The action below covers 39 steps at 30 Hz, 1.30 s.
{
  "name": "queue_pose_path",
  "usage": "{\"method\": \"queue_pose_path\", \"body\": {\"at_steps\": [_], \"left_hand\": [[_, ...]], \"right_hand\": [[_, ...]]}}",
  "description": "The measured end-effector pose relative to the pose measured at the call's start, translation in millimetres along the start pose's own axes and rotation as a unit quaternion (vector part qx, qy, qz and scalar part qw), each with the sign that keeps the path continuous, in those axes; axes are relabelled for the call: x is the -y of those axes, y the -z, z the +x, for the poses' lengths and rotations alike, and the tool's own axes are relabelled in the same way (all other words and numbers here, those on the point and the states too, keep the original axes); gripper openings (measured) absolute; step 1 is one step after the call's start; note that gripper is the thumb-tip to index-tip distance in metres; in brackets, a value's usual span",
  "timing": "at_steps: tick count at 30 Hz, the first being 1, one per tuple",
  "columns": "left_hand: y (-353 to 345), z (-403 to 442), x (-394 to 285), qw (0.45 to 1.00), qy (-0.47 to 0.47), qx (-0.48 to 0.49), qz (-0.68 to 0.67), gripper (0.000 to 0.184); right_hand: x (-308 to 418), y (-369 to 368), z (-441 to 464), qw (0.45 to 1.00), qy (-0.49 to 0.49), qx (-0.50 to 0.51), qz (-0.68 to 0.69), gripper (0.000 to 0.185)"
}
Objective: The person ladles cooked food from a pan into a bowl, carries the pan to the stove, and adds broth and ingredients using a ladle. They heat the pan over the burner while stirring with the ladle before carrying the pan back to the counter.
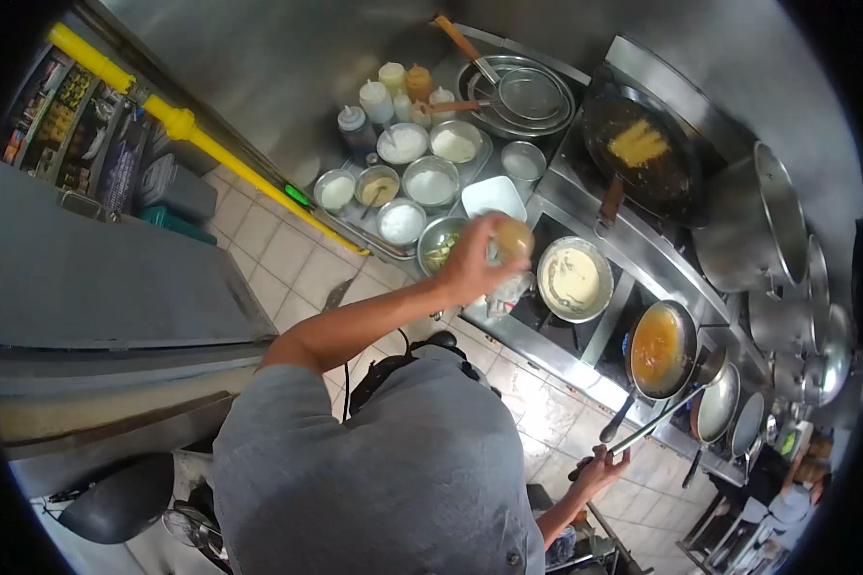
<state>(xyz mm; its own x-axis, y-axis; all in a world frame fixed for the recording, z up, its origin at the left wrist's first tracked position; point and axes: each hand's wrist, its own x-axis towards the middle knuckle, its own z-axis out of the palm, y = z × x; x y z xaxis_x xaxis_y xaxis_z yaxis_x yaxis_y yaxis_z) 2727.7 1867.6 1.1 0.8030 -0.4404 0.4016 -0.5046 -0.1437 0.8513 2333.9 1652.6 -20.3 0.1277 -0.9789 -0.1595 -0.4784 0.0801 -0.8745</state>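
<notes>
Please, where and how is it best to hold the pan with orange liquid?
Probably hold the frying pan by the dark end of its handle, coming from the front of the stove: the handle sticks out past that edge. Keep it level, as liquid lies inside.

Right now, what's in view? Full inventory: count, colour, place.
Plastic squeeze bottles: about seven, mixed colours, upper centre
Round metal bowls with pale contents: about seven, silver, left of the steel stove
Round metal bowl with green pieces: one, silver, below those
Square dish: one, white, right of bowls
Wood-handled strainers: two, silver, top centre
Pan with yellow strips: one, black, stove rear
Batter-filled round pan: one, silver, stove front
Frying pan with orange liquid: one, silver-grey, stove front
Deep metal pots: at least two, silver, right
Pipe: one, yellow, upper left
Left hand: one, bare, gripping blurred amber container
Right hand: one, bare, holding long-handled metal ladle
</notes>
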Motion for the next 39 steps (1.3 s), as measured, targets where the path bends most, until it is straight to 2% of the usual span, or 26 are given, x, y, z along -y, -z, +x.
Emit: {"method": "queue_pose_path", "body": {"at_steps": [1,3,4,5,6,7,8,9,10,11,12,13,14,15,16,17,18,19,25,26,29,32,33,34,35,39], "left_hand": [[26,7,7,0.999,0.015,-0.025,0.042,0.059],[74,22,30,0.988,-0.017,-0.118,0.100,0.060],[102,32,42,0.981,0.008,-0.151,0.125,0.060],[131,43,54,0.972,0.031,-0.181,0.149,0.059],[157,54,75,0.972,-0.003,-0.216,0.094,0.056],[189,59,111,0.955,-0.039,-0.245,0.163,0.054],[219,61,104,0.914,-0.009,-0.230,0.334,0.051],[241,64,121,0.869,-0.021,-0.221,0.442,0.051],[248,71,118,0.878,0.094,-0.235,0.406,0.052],[273,72,160,0.897,0.088,-0.196,0.386,0.051],[279,70,178,0.897,0.039,-0.221,0.381,0.049],[288,71,193,0.895,0.031,-0.207,0.395,0.047],[307,71,245,0.906,-0.048,-0.201,0.370,0.046],[319,74,279,0.893,-0.082,-0.156,0.414,0.044],[331,74,323,0.878,-0.066,-0.115,0.460,0.050],[305,71,304,0.888,0.103,-0.205,0.398,0.061],[297,75,290,0.889,0.253,-0.153,0.350,0.064],[288,78,292,0.881,0.274,-0.146,0.356,0.064],[208,89,294,0.902,0.163,-0.143,0.374,0.063],[195,86,288,0.906,0.146,-0.145,0.370,0.062],[164,72,266,0.915,0.087,-0.155,0.362,0.062],[139,43,241,0.924,0.029,-0.154,0.350,0.061],[131,31,233,0.923,0.029,-0.157,0.350,0.061],[124,16,224,0.937,0.025,-0.121,0.327,0.061],[117,-2,214,0.949,0.019,-0.085,0.305,0.061],[78,-77,174,0.976,-0.021,0.072,0.205,0.060]], "right_hand": [[1,-4,8,0.995,-0.097,0.008,0.032,0.043],[2,-1,15,0.990,-0.106,0.042,0.085,0.032],[11,-6,11,0.985,-0.118,0.045,0.115,0.027],[13,-12,3,0.985,-0.121,0.036,0.117,0.027],[12,-19,-5,0.988,-0.099,0.005,0.115,0.018],[11,-23,-13,0.990,-0.079,-0.036,0.114,0.011],[6,-25,-19,0.988,-0.065,-0.073,0.122,0.010],[-11,-25,-23,0.985,-0.038,-0.104,0.133,0.022],[-31,-23,-28,0.978,-0.013,-0.150,0.142,0.035],[-37,-23,-38,0.973,0.015,-0.196,0.118,0.032],[-33,-24,-53,0.960,-0.009,-0.221,0.172,0.037],[-33,-18,-64,0.964,0.000,-0.225,0.142,0.041],[-24,-23,-78,0.950,-0.005,-0.278,0.141,0.043],[-36,-25,-87,0.938,-0.017,-0.313,0.147,0.037],[-51,-24,-93,0.930,-0.025,-0.332,0.155,0.032],[-46,-24,-106,0.917,-0.078,-0.336,0.199,0.028],[-42,-22,-115,0.904,-0.128,-0.326,0.244,0.026],[-53,-19,-125,0.894,-0.130,-0.349,0.248,0.026],[-156,-21,-194,0.777,-0.347,-0.390,0.352,0.006],[-161,-19,-208,0.758,-0.375,-0.384,0.370,0.023],[-222,-19,-254,0.711,-0.467,-0.368,0.375,0.026],[-356,-26,-326,0.682,-0.543,-0.240,0.427,0.036],[-366,-31,-339,0.620,-0.607,-0.260,0.423,0.037],[-335,-32,-352,0.623,-0.594,-0.271,0.431,0.028],[-398,-42,-377,0.554,-0.637,-0.219,0.489,0.038],[-369,-53,-405,0.498,-0.673,-0.259,0.481,0.026]]}}
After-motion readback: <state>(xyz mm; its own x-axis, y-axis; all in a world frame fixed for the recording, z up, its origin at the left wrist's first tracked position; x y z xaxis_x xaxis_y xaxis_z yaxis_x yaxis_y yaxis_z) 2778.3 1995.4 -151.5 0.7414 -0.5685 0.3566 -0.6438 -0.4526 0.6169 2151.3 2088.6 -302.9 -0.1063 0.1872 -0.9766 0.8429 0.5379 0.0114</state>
